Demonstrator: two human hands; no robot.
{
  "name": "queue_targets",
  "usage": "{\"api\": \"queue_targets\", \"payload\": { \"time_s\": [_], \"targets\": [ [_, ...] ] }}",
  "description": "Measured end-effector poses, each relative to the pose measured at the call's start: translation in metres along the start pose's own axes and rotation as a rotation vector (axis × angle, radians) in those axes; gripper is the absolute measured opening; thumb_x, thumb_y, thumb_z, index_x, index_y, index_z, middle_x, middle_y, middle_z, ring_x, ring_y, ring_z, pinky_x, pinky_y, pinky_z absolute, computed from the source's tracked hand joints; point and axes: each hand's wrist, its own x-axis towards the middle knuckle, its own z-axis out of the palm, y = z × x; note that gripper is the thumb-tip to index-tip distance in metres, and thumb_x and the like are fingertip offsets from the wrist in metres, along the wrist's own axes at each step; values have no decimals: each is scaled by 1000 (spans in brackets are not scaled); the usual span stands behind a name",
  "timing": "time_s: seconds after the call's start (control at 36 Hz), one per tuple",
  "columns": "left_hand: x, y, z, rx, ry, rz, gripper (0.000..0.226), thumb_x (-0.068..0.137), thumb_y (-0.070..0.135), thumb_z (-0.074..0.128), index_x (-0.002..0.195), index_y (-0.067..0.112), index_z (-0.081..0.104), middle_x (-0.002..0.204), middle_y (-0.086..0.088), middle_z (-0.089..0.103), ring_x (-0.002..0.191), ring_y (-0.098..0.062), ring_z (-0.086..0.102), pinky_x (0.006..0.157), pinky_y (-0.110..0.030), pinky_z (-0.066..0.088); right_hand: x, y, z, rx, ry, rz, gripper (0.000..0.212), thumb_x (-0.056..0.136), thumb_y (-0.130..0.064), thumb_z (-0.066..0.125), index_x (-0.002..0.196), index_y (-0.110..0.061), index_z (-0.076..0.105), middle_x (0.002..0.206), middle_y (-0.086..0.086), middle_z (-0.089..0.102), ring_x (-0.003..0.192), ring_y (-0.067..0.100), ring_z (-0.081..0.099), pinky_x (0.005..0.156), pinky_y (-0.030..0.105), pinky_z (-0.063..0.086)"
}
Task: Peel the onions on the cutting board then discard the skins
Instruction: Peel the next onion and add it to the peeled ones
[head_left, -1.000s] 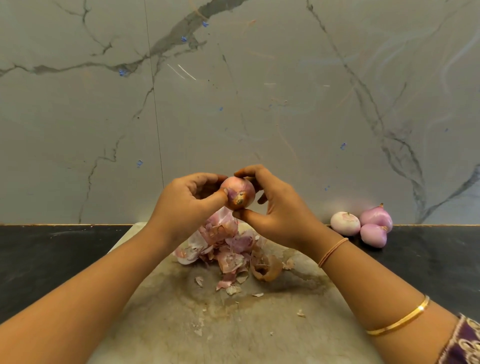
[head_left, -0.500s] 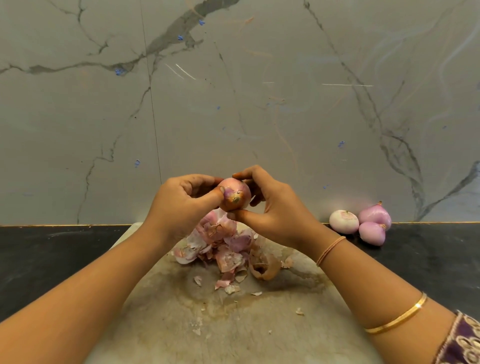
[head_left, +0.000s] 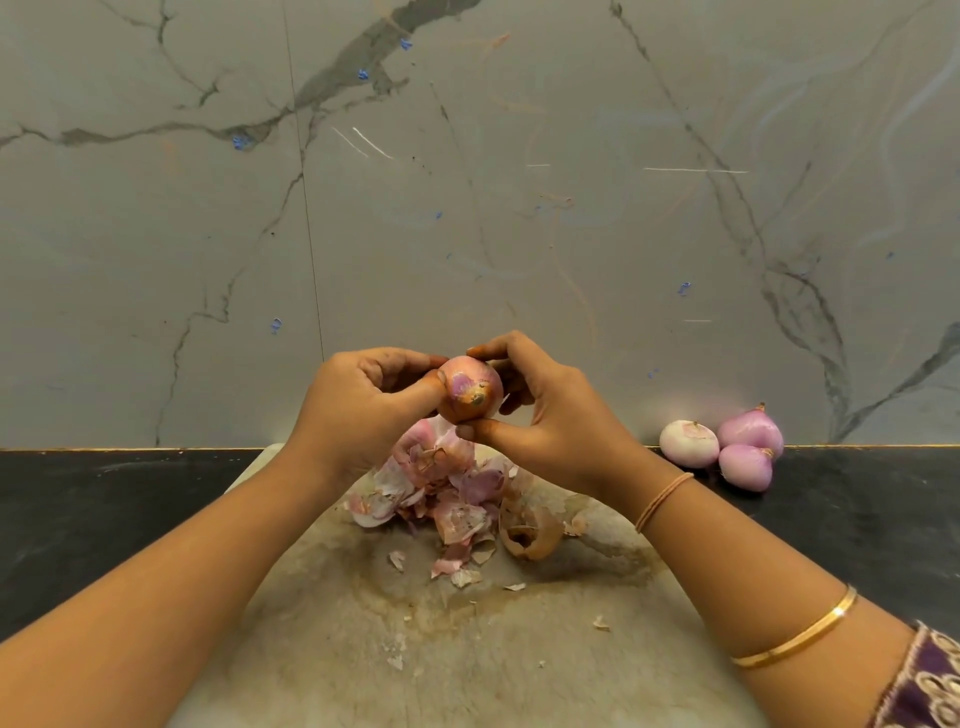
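**Position.** The onion (head_left: 470, 389) is held in the air above the far end of the cutting board (head_left: 467, 649), directly over the pile of skins (head_left: 441, 488) lying on that end.

**Grip.** Both hands grip the onion.
- The left hand (head_left: 363, 405) closes on its left side, with the thumb pressed flat against the surface beside the root end and the fingers curled behind.
- The right hand (head_left: 550, 421) pinches it from the right, with the index finger over the top and the thumb underneath.

**Orientation.** The root-to-tip axis points roughly toward the camera. The brown root scar faces the viewer and the tip end is hidden. A purple bared patch shows beside the scar, and dry brown skin covers the lower part.

**Next move (judgement).** The skin edge appears to lie under the left thumb, so that hand is the nearer one for the pull. The right hand serves as holder and can turn the onion about its axis. Loosened skin should fall onto the pile.

**Other items.** Three peeled onions (head_left: 722, 447) rest touching one another on the dark countertop (head_left: 104, 509), off the far right corner of the cutting board. The skins are not yet discarded.
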Motion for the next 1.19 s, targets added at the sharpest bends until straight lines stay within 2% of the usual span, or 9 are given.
{"api": "queue_targets", "payload": {
  "time_s": [0.11,0.22,0.42,0.58,0.69,0.81,0.92,1.03,1.19],
  "targets": [
    [0,0,-1,22,14,3,21,85,7,65,83,28,69,81,8,71,78,-7,70,67,-17,56,0,1,0,-3,-1,-2,50,79,-22,79,120,-20,51,104,-4,62,91,17,60,78,24,53],
    [-1,0,1,-14,-23,-25,16,83,12,68,88,27,69,87,5,72,83,-9,70,73,-19,57,0,1,0,-7,4,-5,50,79,-25,79,121,-18,52,102,-3,62,90,17,59,77,25,53],
    [0,1,1,-5,-34,-42,20,82,8,69,87,27,69,85,6,72,81,-7,69,74,-18,56,0,0,-1,-22,-3,-5,49,80,-23,79,121,-20,52,96,-14,56,84,6,56,73,12,48],
    [2,-1,-2,52,26,-11,25,83,-1,62,87,21,72,79,10,70,74,0,68,64,-12,54,0,0,0,-7,-2,-6,50,79,-23,79,121,-22,52,101,-8,59,91,15,59,78,21,52],
    [1,-1,-2,13,1,-25,21,86,3,61,89,21,72,83,3,72,79,-9,70,68,-18,57,0,1,1,-1,-8,8,50,79,-23,79,122,-21,52,102,-8,60,91,14,58,78,20,52],
    [-1,-3,0,1,-82,24,19,87,14,64,98,30,67,91,3,73,88,-13,70,80,-32,58,2,1,-4,232,8,113,41,82,-19,76,118,-23,57,106,-4,65,95,14,64,83,25,56],
    [-3,-4,0,85,-160,151,31,79,34,67,108,37,58,100,8,70,94,-7,67,84,-29,56,4,2,-9,547,-6,243,34,79,-23,73,111,-24,63,106,2,67,93,11,64,73,21,52],
    [1,-7,-1,147,-176,293,38,77,34,72,110,37,54,116,0,59,102,-10,63,90,-29,53,4,5,-9,682,-41,288,44,73,-25,65,116,-18,64,109,5,66,97,18,60,74,24,48],
    [4,-9,-7,177,-230,410,37,74,45,68,107,53,53,110,5,56,99,-18,63,91,-29,52,4,5,-11,779,-99,289,44,73,-18,62,117,-15,60,108,3,63,97,19,59,77,28,49]
  ]
}}
